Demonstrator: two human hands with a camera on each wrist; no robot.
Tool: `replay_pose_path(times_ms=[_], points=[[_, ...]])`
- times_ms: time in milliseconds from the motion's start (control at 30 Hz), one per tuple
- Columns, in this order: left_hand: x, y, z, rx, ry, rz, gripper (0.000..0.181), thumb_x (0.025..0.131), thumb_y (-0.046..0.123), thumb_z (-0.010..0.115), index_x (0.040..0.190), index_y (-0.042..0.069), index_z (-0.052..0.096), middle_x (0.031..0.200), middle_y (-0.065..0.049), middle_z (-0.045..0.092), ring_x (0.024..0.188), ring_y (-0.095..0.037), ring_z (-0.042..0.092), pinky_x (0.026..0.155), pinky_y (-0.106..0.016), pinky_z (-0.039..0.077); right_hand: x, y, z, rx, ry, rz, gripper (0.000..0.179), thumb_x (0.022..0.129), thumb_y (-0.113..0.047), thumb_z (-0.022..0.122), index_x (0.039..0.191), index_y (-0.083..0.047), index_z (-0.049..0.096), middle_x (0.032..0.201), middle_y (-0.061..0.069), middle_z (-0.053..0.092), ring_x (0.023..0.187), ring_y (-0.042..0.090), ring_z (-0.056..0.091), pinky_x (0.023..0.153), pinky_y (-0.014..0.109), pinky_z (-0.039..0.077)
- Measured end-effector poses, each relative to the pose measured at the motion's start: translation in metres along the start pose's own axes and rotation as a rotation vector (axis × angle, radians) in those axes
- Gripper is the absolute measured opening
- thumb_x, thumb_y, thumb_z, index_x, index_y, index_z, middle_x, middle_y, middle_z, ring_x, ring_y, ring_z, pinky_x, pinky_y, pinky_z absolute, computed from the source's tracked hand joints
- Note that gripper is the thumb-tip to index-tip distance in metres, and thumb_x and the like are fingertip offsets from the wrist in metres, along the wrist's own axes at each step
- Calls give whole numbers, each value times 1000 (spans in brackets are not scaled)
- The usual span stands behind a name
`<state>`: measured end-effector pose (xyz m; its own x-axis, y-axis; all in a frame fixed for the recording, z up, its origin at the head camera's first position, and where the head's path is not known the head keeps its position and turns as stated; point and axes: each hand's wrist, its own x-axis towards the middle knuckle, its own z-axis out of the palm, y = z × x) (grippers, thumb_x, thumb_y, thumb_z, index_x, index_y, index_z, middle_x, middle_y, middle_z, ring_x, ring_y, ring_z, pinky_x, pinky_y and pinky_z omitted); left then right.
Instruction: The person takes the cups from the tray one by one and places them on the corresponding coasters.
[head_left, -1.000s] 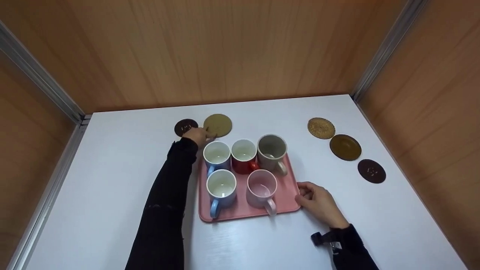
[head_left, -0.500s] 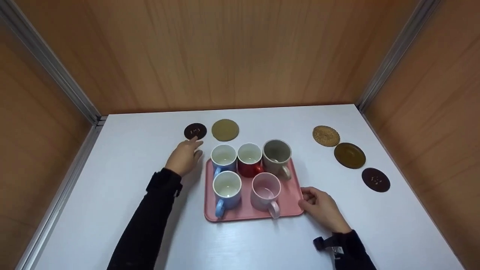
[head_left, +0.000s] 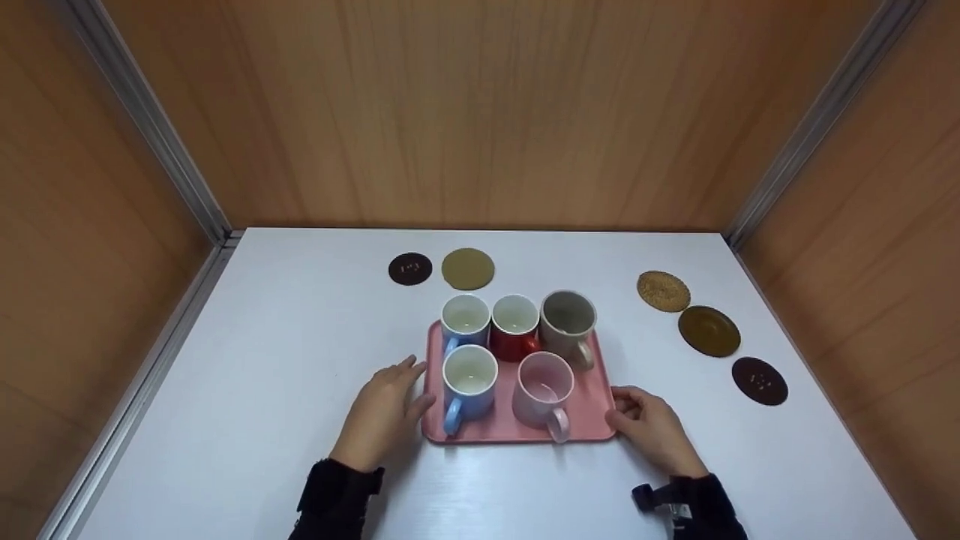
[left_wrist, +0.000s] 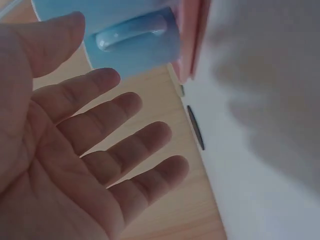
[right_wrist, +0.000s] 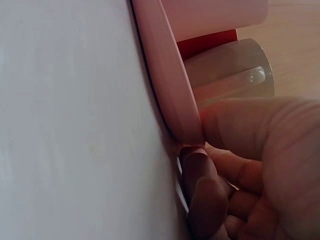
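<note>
A pink tray (head_left: 495, 429) carries several mugs. In its back row stand a light blue mug (head_left: 465, 315), a red mug (head_left: 514, 341) and a grey-beige mug (head_left: 568, 322). Nearer the front are another light blue mug (head_left: 471, 382) and a pale pink mug (head_left: 541, 386). My right hand (head_left: 654, 429) pinches the tray's right edge near the front corner, thumb on the rim and fingers curled against its side. By the left edge hovers my left hand (head_left: 382, 412), its fingers spread and loosely extended in the left wrist view, with nothing held.
Behind the tray lie a dark coaster (head_left: 410, 268) and an olive round coaster (head_left: 468, 268). To the right are a woven coaster (head_left: 664, 291), a brown round coaster (head_left: 709, 331) and another dark coaster (head_left: 759, 381). Wooden panels (head_left: 480, 112) enclose the white table (head_left: 300, 337).
My left hand has drawn back from the coasters behind the tray to beside its left edge. The right hand keeps its grip on the tray. The head view has tilted up and shifted left.
</note>
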<state>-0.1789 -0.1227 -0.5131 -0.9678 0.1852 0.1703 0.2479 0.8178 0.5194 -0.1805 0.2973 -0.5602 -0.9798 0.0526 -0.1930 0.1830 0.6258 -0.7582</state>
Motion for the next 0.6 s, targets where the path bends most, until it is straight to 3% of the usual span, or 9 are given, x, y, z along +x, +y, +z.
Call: replay_pose_path(times_ms=[133, 300, 600], points=[[-7, 4, 6, 42, 15, 20, 51, 98, 27, 79, 140, 1, 68, 145, -25, 66, 130, -46, 65, 112, -61, 51, 1, 0, 1, -6, 3, -4, 45, 95, -19, 74, 139, -8, 68, 105, 3, 71, 91, 15, 62, 79, 23, 50], [-12, -3, 18, 80, 15, 11, 49, 96, 26, 81, 136, 0, 70, 139, -27, 69, 124, -47, 69, 107, -59, 54, 1, 0, 1, 6, -11, 24, 46, 96, -20, 74, 141, -9, 67, 107, 3, 71, 93, 16, 62, 80, 24, 50], [-12, -7, 27, 28, -40, -24, 51, 95, 25, 81, 137, -2, 68, 137, -29, 70, 129, -50, 65, 112, -62, 50, -1, -1, -3, 0, -16, 34, 48, 97, -24, 74, 142, -9, 66, 109, 4, 71, 94, 17, 62, 81, 26, 50]])
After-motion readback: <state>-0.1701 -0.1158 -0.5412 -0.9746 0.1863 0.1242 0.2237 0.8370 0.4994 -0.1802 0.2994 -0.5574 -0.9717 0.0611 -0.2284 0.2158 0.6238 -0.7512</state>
